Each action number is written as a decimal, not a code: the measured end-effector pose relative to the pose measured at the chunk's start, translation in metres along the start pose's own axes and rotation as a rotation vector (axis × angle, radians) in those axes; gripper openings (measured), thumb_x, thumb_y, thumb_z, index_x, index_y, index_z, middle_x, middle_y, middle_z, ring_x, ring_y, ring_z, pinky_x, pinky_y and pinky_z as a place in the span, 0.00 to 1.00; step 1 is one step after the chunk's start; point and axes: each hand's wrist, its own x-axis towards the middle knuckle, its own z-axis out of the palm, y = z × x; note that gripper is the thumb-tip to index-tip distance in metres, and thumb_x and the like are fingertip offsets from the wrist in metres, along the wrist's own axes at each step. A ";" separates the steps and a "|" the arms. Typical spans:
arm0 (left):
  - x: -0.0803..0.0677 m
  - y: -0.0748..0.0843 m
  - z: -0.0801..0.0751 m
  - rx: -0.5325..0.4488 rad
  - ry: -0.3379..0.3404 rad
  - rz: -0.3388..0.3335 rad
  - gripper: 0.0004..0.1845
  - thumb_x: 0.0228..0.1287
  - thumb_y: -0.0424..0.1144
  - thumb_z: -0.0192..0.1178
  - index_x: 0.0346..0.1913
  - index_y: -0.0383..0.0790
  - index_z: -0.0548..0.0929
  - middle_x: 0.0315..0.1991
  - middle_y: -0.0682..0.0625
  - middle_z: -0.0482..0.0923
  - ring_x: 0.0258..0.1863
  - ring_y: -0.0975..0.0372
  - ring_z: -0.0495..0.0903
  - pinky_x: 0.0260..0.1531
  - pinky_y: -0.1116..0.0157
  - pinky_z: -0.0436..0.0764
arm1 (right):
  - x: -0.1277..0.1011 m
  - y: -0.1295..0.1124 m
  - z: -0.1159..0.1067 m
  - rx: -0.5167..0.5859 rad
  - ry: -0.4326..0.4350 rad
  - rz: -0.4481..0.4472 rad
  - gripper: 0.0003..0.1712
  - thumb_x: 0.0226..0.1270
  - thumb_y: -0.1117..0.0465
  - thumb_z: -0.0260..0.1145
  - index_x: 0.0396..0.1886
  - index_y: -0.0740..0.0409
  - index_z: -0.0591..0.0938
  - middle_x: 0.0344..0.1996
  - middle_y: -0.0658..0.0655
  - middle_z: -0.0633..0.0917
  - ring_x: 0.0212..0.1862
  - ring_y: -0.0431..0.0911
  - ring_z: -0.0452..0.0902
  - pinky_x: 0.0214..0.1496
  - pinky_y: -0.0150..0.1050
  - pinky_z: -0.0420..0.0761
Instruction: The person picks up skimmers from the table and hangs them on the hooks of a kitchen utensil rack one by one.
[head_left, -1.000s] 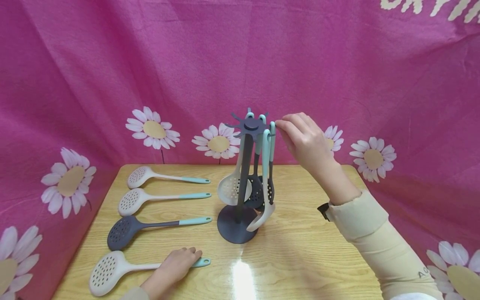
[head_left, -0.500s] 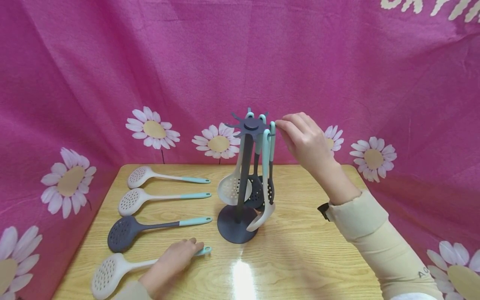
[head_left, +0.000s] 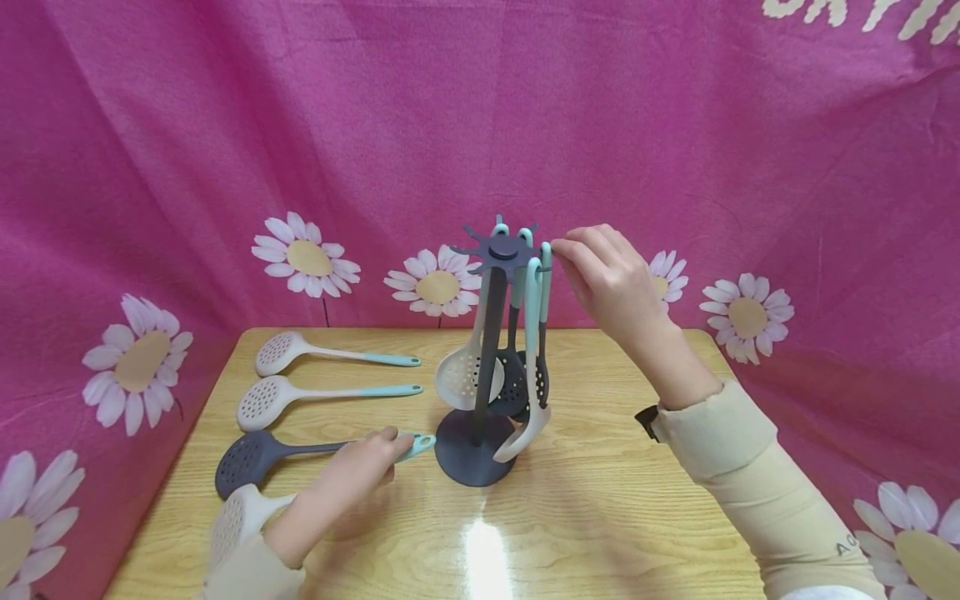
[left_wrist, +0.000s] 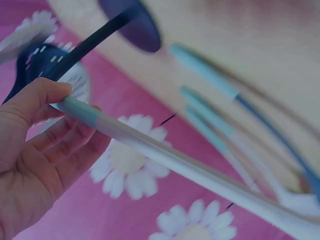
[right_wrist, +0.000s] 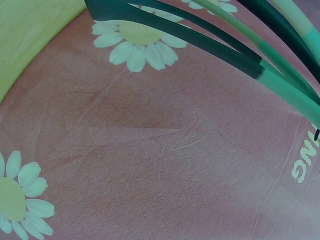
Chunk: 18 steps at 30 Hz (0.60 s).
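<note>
My left hand [head_left: 358, 468] grips the mint handle of a white skimmer [left_wrist: 165, 165], thumb on one side and fingers on the other. In the head view, my forearm partly covers its perforated head [head_left: 231, 521], and the handle's tip points at the rack's base. A dark utensil rack [head_left: 486, 358] stands upright with several utensils hanging from its hooks, including a white ladle [head_left: 534, 367] at the front. My right hand [head_left: 611, 279] pinches at the end of a right-hand hook, beside the mint handle of a dark utensil [head_left: 544, 292]. The right wrist view does not show that hand.
Left of the rack, a dark skimmer [head_left: 247, 462] and two white skimmers [head_left: 262, 402] lie in a row on the wooden table [head_left: 637, 517], handles toward the rack. A pink cloth [head_left: 360, 125] with daisies hangs behind and at the sides.
My left hand has lifted the white skimmer's handle off the table and moved it forward, toward the rack's base. The skimmer's head has shifted slightly right. My right hand stays in place.
</note>
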 end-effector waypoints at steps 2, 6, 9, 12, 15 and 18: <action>0.004 0.001 -0.012 0.011 0.035 0.013 0.17 0.44 0.23 0.66 0.36 0.39 0.74 0.27 0.49 0.71 0.22 0.61 0.74 0.17 0.68 0.73 | 0.000 0.000 0.000 0.002 0.002 0.000 0.05 0.61 0.71 0.59 0.33 0.69 0.80 0.29 0.62 0.80 0.31 0.54 0.74 0.35 0.43 0.76; 0.013 0.003 -0.037 -0.002 0.127 0.035 0.17 0.45 0.25 0.67 0.37 0.38 0.73 0.28 0.50 0.70 0.24 0.62 0.73 0.19 0.68 0.74 | 0.000 0.000 0.000 0.004 0.004 -0.003 0.05 0.61 0.71 0.59 0.32 0.69 0.80 0.29 0.62 0.80 0.31 0.54 0.74 0.35 0.43 0.76; 0.020 0.004 -0.053 -0.003 0.221 0.060 0.16 0.46 0.25 0.66 0.38 0.38 0.72 0.29 0.49 0.71 0.24 0.62 0.73 0.19 0.67 0.74 | 0.000 0.000 0.000 0.007 0.007 -0.003 0.05 0.61 0.71 0.59 0.32 0.69 0.80 0.29 0.62 0.79 0.30 0.54 0.74 0.35 0.43 0.76; 0.026 0.004 -0.070 0.002 0.302 0.086 0.16 0.47 0.25 0.65 0.39 0.37 0.73 0.31 0.47 0.72 0.24 0.60 0.74 0.18 0.67 0.76 | 0.000 -0.001 -0.001 0.007 0.010 -0.002 0.05 0.61 0.71 0.59 0.32 0.70 0.80 0.28 0.62 0.80 0.30 0.54 0.74 0.35 0.43 0.76; 0.032 0.003 -0.086 -0.014 0.356 0.100 0.18 0.48 0.26 0.66 0.44 0.35 0.74 0.34 0.45 0.73 0.27 0.59 0.76 0.24 0.65 0.80 | 0.000 -0.001 -0.001 0.007 0.010 0.000 0.05 0.61 0.71 0.59 0.32 0.70 0.80 0.28 0.62 0.80 0.30 0.54 0.74 0.35 0.43 0.76; 0.038 0.003 -0.101 -0.051 0.407 0.102 0.21 0.48 0.26 0.66 0.48 0.32 0.74 0.36 0.44 0.74 0.31 0.57 0.78 0.33 0.61 0.81 | -0.001 -0.001 -0.002 0.008 0.004 0.001 0.04 0.60 0.72 0.60 0.33 0.70 0.80 0.28 0.62 0.80 0.30 0.54 0.74 0.35 0.43 0.76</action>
